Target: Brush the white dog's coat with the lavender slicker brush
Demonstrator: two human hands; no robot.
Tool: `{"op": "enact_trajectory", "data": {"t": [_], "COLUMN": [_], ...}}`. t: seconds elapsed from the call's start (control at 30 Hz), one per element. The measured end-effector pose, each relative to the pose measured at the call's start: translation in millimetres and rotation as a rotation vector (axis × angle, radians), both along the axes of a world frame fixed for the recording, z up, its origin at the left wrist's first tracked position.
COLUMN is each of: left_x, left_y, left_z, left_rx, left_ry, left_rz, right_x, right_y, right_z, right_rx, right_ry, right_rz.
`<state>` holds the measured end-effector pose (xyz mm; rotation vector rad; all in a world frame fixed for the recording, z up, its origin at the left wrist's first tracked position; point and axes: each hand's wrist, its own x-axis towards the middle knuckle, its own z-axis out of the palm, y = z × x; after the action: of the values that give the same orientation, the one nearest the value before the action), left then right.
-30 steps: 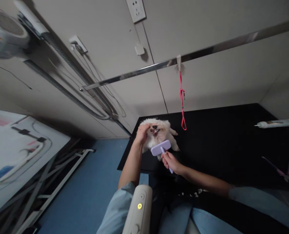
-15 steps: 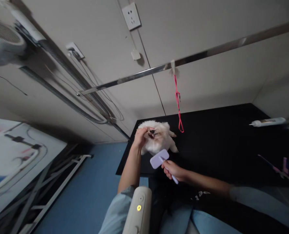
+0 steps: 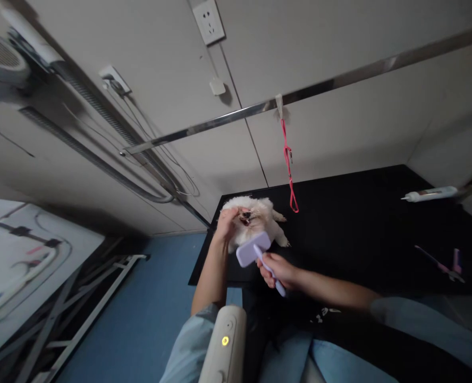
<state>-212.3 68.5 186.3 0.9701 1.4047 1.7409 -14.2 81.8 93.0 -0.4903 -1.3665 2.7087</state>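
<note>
Now: left hand [image 3: 227, 222] cupped on dog [image 3: 255, 221] head, fingers curled in fur, at table [image 3: 359, 223] corner. Right hand [image 3: 278, 270] clamped on brush [image 3: 253, 248] handle, pad at chest. Risks: squirm off edge; pins near open mouth.

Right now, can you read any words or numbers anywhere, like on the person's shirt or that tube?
None can be read.
White print on the black shirt: too small and blurred.
Label on the white tube at the far end of the black table: too blurred.
Lilac plastic brush in the right hand: no print visible.
</note>
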Motion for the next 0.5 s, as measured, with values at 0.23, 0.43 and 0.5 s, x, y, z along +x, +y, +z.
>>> {"op": "enact_trajectory", "data": {"t": [0.23, 0.43, 0.5], "left_x": [4, 2, -1], "left_y": [-1, -3, -5], "left_z": [0.5, 1.3, 0.0], "left_rx": [-0.010, 0.019, 0.019], "left_ry": [-0.023, -0.002, 0.018], "left_rz": [0.037, 0.023, 0.027], "right_x": [-2, -4, -7], "right_y": [-6, -3, -1], "right_z": [-7.4, 2.0, 2.9], "right_rx": [-0.016, 0.085, 0.100], "right_ry": [-0.104, 0.071, 0.039], "right_rz": [-0.054, -0.190, -0.248]}}
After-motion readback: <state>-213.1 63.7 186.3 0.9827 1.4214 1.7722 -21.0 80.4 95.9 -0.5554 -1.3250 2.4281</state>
